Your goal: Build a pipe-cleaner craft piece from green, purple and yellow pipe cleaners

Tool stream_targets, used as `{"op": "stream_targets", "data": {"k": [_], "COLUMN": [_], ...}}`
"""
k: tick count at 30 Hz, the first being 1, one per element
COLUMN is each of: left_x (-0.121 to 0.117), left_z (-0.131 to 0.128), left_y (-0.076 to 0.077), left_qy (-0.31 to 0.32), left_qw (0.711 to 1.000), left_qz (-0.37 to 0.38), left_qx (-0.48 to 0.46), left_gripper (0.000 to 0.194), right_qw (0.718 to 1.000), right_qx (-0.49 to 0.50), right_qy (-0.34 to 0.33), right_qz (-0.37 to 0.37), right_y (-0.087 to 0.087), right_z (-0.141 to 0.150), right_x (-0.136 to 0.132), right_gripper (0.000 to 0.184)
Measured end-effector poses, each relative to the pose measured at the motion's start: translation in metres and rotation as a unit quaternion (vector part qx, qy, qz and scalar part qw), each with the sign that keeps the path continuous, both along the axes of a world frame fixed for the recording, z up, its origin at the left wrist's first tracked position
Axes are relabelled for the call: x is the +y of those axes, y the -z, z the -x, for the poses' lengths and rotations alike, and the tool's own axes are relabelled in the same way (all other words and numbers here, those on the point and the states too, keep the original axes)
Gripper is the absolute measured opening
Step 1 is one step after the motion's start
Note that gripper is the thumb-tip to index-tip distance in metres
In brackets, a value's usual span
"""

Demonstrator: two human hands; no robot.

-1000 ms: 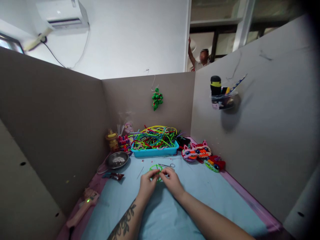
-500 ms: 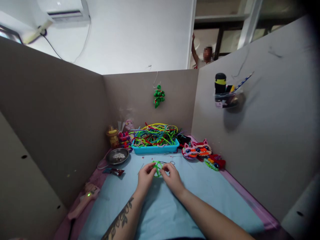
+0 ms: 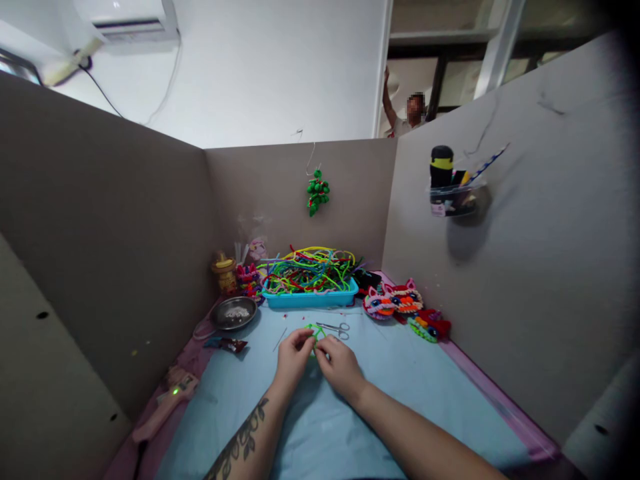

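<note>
Between my hands is a small frame of bright green pipe cleaner (image 3: 321, 331), partly covered by my fingers. My left hand (image 3: 294, 352) pinches its left side, while my right hand (image 3: 341, 363) is closed on its lower right part. Just beyond my right hand, small metal scissors (image 3: 336, 329) lie on the light blue cloth. A thin needle-like rod (image 3: 280, 339) rests to the left of my left hand.
A blue tray (image 3: 310, 301) heaped with colourful pipe cleaners stands at the back. Left are a metal bowl (image 3: 233, 313) of small white bits and a pink glue gun (image 3: 167, 407). Finished fuzzy figures (image 3: 393, 300) sit right. Grey partitions (image 3: 300, 233) enclose the table; a person (image 3: 400, 123) stands beyond.
My right hand has shifted slightly left and down over the green frame, with its fingers curled more. The scissors now show more fully beyond it.
</note>
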State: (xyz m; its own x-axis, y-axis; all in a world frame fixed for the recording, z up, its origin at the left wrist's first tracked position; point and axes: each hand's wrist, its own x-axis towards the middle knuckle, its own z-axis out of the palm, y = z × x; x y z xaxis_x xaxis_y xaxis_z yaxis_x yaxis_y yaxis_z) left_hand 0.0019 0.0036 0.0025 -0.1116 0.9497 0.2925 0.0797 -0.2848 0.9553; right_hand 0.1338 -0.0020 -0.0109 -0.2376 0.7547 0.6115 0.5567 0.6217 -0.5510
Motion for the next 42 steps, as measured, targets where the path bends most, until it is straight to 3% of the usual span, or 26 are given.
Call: {"op": "stream_targets", "data": {"k": [6,15,20,23,26,29,36,42], "left_x": [-0.002,0.0,-0.002,-0.003,-0.004,-0.005,-0.01,-0.008], "left_z": [-0.003,0.004,0.003,0.004,0.006,0.007,0.003,0.0], "left_y": [0.001,0.01,0.012,0.011,0.009,0.005,0.001,0.003], "left_qy": [0.037,0.069,0.071,0.04,-0.033,-0.084,-0.057,-0.029], "left_qw": [0.994,0.988,0.979,0.971,0.96,0.954,0.972,0.981], "left_qz": [-0.035,-0.067,-0.096,-0.129,-0.164,-0.158,-0.112,-0.1], "left_qx": [0.098,0.119,0.167,0.196,0.224,0.242,0.199,0.164], "left_gripper": [0.016,0.019,0.018,0.023,0.024,0.018,0.021,0.029], "right_qw": [0.999,0.986,0.986,0.984,0.981,0.976,0.97,0.972], "right_qx": [0.046,0.155,0.146,0.152,0.175,0.201,0.234,0.231], "right_qy": [0.019,-0.015,-0.028,-0.031,-0.015,0.015,0.042,-0.005], "right_qz": [-0.019,0.053,0.08,0.092,0.088,0.078,0.051,0.052], "right_y": [-0.002,-0.005,-0.004,-0.005,-0.003,0.001,0.005,-0.002], "right_z": [-0.009,-0.012,-0.013,-0.013,-0.012,-0.011,-0.011,-0.009], "right_x": [0.006,0.013,0.016,0.017,0.019,0.021,0.023,0.017], "right_gripper": [0.016,0.007,0.011,0.012,0.012,0.014,0.017,0.013]}}
